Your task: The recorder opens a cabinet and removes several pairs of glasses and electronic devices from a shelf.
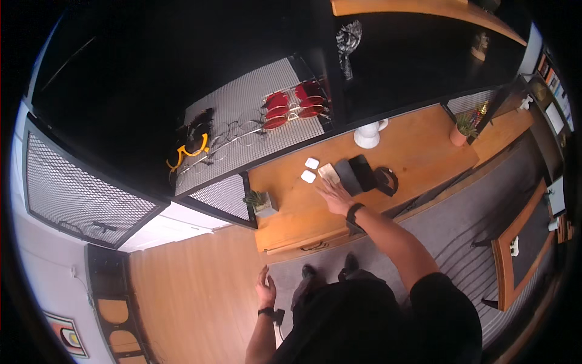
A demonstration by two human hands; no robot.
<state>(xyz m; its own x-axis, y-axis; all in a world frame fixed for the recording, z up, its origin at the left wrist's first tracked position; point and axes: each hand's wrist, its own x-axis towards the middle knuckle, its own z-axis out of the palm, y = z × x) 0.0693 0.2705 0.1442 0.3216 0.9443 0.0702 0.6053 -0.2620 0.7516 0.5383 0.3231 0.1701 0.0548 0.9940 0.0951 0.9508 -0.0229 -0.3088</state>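
My right hand (336, 198) reaches over the wooden shelf (282, 227), fingers apart. Its fingertips lie at the lower edge of a flat gold-coloured object (328, 173), perhaps a phone. Just left of that are two small white cases (312, 163), which look like earbud cases. To the right, a dark grey flat item (349, 177) and a black flat one (363, 172) lie side by side, followed by a coiled black belt or strap (386, 181). Low beside my body hangs my left hand (266, 289), fingers apart and nothing in it. Both wrists wear dark bands.
Above the shelf, a mesh rack (236, 91) carries several pairs of glasses, some red-lensed (291, 107). A white pitcher (367, 134) stands at the shelf's back. Potted plants (266, 204) (461, 132) sit near both ends. At right is a wooden table (504, 255).
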